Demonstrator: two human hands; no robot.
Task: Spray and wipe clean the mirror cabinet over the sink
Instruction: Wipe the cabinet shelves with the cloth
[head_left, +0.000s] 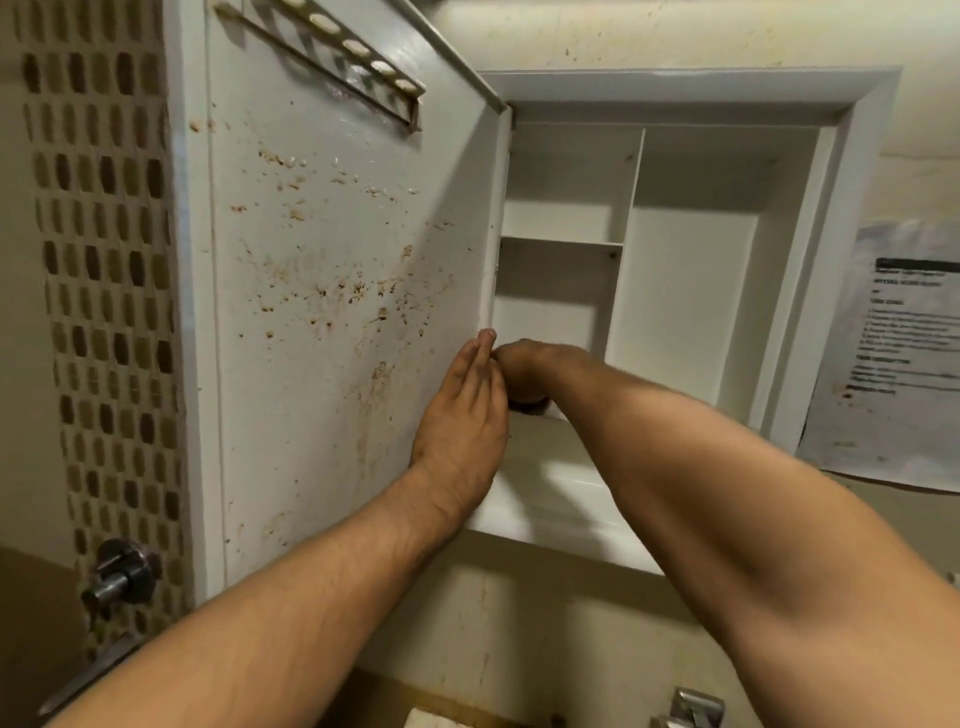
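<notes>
The mirror cabinet (670, 88) hangs open, showing white shelves (561, 243) with nothing on them. Its door (337, 291) swings out to the left, and brown splatter covers the door's inner face. My left hand (462, 410) lies flat with straight fingers against the door's inner face, close to the hinge edge. My right hand (519, 366) reaches into the cabinet's lower left corner, bent down over a small dark round thing (527, 406). Its fingers are hidden, so I cannot see whether they grip it. No spray bottle or cloth is in view.
A slotted metal rack (332, 57) is fixed near the top of the door's inner face. A mosaic tile wall (104, 312) with a metal peg (117, 577) is on the left. A printed sheet (898, 353) hangs on the right wall. A metal fixture (691, 709) shows at the bottom edge.
</notes>
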